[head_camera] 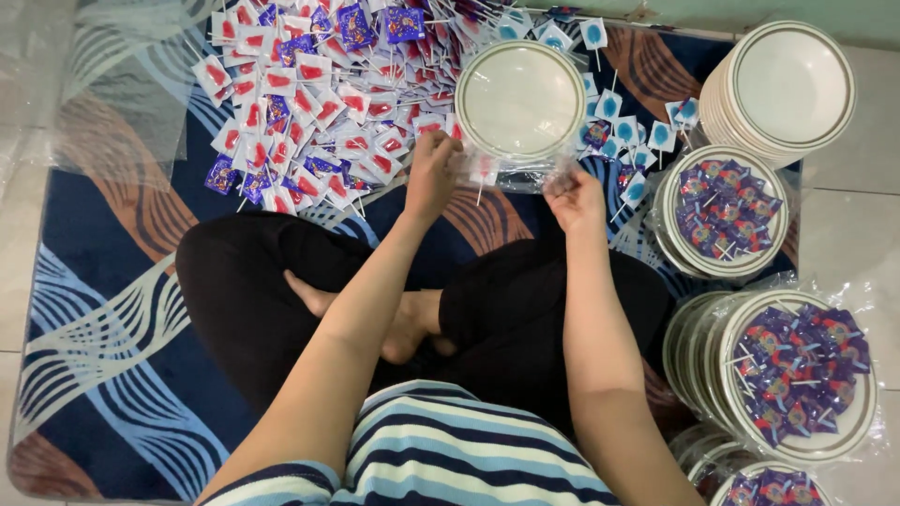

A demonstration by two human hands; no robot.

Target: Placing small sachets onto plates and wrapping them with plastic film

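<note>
Seated cross-legged on a dark blue woven rug (103, 281) with brown and pale-blue wave patterns, laid over a pale tiled floor (848, 225). Left hand (431, 173) and right hand (574, 199) both raised in front of the knees, each pinched shut on an end of a clear crinkled plastic wrapper (520, 175) stretched between them, its long axis running left to right, roughly level. Inside the wrapper near the left hand, one red-and-white wrapped lollipop (484, 172), white stick pointing down toward the lap. Just beyond the wrapper, touching or nearly touching its upper edge, an empty round cream plate with an olive-green rim (520, 98), about equally near to both hands. Further left, a wide heap of red-and-white and purple wrapped lollipops (309, 103) spread over the rug, closer to the left hand; a scatter of blue-and-white wrapped lollipops (619, 122) beside the right hand. Along the right edge, a tall stack of matching empty plates (787, 89), and plastic-covered plates filled with purple wrapped lollipops (722, 211), more such stacks below (797, 375). A loose sheet of clear plastic (84, 84) at upper left.
</note>
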